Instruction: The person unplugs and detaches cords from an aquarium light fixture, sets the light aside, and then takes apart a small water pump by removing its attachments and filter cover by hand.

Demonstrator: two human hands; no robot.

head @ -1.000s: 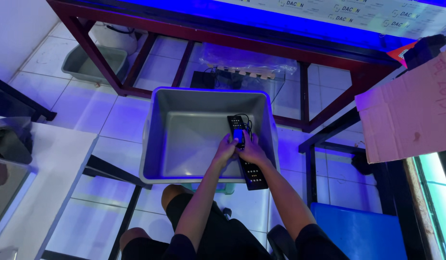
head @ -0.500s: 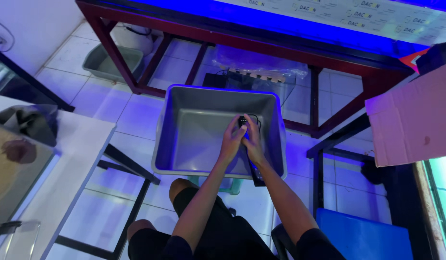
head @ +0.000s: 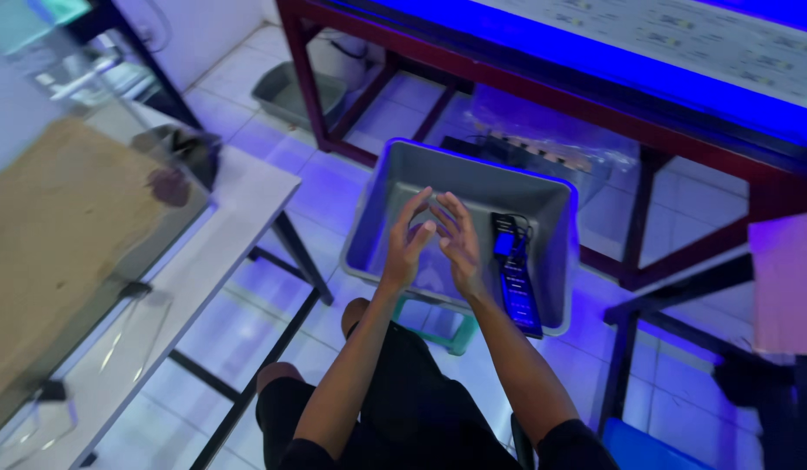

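1. The left hand (head: 410,239) and the right hand (head: 456,237) were raised side by side over the grey plastic tub (head: 377,218). Both were spread, fingers apart, and held nothing.
2. The long black device (head: 515,277) lay inside the tub along its right wall, with its near end resting on the tub's near rim. Neither hand touched it; the right hand was just beside it.
3. Judged from this layout, the device was already set down and released. No further item lay within reach of either hand.
4. The tub rested on a small green stool (head: 451,324) directly in front of the person's knees.
5. The white table (head: 212,252) bounded the left side, with a glass tank (head: 81,226) along its edge. The dark red rack (head: 630,174) bounded the far side.
6. Open tiled floor lay between the table and the tub. The tub interior left of the device was bare.
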